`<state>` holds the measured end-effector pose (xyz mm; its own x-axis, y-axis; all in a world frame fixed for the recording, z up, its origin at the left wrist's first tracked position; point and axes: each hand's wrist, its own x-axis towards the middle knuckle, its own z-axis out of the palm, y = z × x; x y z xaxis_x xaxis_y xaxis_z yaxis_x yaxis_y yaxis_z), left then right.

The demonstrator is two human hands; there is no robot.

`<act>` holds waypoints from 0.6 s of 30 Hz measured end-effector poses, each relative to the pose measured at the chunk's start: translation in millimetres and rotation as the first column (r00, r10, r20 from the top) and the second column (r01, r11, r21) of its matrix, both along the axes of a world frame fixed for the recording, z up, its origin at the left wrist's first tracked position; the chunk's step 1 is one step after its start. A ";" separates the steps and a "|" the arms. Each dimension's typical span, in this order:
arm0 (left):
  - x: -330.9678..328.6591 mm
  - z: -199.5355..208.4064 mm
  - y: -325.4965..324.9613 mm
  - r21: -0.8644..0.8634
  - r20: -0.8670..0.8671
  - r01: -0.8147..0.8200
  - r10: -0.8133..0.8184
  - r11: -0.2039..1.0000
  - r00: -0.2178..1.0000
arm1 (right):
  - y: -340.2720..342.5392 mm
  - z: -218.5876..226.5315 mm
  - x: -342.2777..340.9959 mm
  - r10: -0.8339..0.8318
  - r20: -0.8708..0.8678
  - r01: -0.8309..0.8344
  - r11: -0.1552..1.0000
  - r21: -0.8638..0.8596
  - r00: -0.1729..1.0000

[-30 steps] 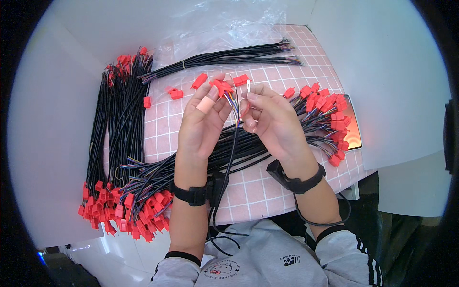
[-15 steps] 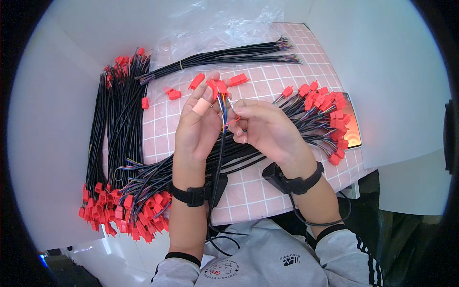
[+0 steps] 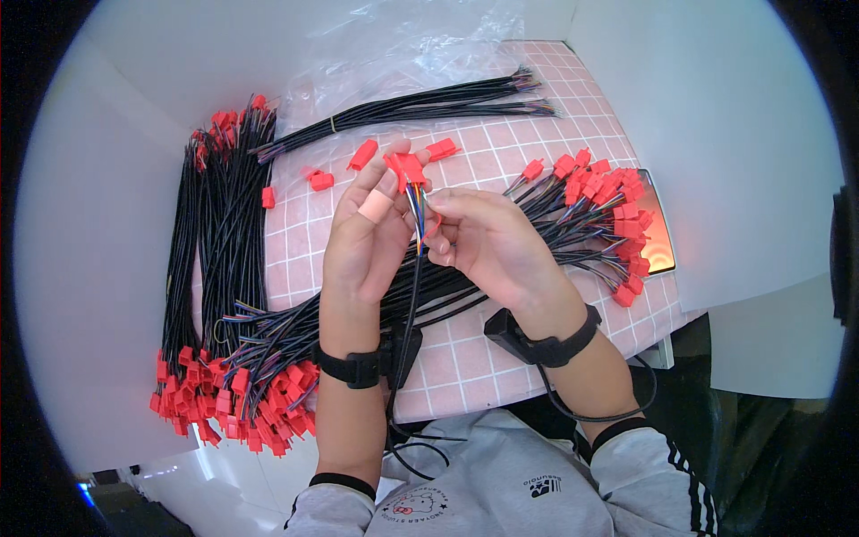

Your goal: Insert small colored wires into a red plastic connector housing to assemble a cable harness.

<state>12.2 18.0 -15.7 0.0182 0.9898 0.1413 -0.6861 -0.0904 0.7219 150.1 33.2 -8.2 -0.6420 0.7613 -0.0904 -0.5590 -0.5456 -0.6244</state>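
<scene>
Left hand (image 3: 362, 246) pinches a red plug (image 3: 407, 170) between thumb and fingers, out in front of me above the table (image 3: 456, 371). It's turned so the side with the coloured wires (image 3: 415, 210) faces me — likely so I can see where they go in. Right hand (image 3: 497, 233) is pinched too, thumb and finger on a thin red wire (image 3: 436, 225) just beside the plug; the gripped tip is hidden by my fingers. Gripping that near the end probably keeps it from bending. The red wire bows out around my fingertips, apart from the others.

The black cable (image 3: 413, 291) hangs from the wires down toward my lap, its weight seemingly off the plug.

Under my wrists a long bundle of cables (image 3: 286, 320) crosses the table, red plugs (image 3: 626, 219) fanned at its right end by a phone (image 3: 660, 242). More cables (image 3: 228, 228) lie lengthwise at left, apparently sorted by pile. At the back, a tied bunch (image 3: 403, 107) lies partly on a plastic bag (image 3: 412, 49); loose plugs (image 3: 362, 155) sit just beyond my hands — handy reach, I'd judge.
</scene>
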 end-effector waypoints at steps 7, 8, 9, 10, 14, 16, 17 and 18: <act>0.6 3.8 -0.6 0.005 -0.091 -0.005 0.005 1.000 0.996 | 0.9 0.7 1.2 -0.016 0.055 0.014 0.999 0.042 0.998; 0.0 3.9 -0.7 0.010 -0.104 -0.003 0.004 1.000 0.995 | 1.0 1.1 1.2 -0.011 0.077 0.007 0.998 0.056 0.997; -0.5 3.8 -0.8 0.010 -0.104 -0.004 0.005 1.000 0.995 | 1.1 0.7 1.0 -0.010 0.076 0.006 0.998 0.056 0.997; -1.0 3.3 -0.8 0.022 -0.108 0.004 -0.002 1.000 0.994 | 1.2 0.0 0.7 -0.033 0.091 0.025 0.996 0.088 0.995; -1.3 1.9 -0.4 0.032 -0.139 -0.013 0.017 0.999 0.990 | 0.9 -0.8 0.5 -0.072 0.119 0.055 0.989 0.137 0.990; -0.2 3.5 -0.6 0.042 -0.156 -0.011 0.017 0.999 0.988 | 0.2 0.5 0.6 -0.093 0.136 0.073 0.987 0.147 0.986; -0.4 4.0 -1.1 0.051 -0.175 -0.013 0.021 0.999 0.984 | -0.4 1.2 -0.1 -0.110 0.151 0.087 0.984 0.156 0.982; -0.5 3.8 -1.2 0.051 -0.175 -0.014 0.023 0.999 0.984 | -1.0 1.7 -0.5 -0.109 0.151 0.085 0.984 0.156 0.982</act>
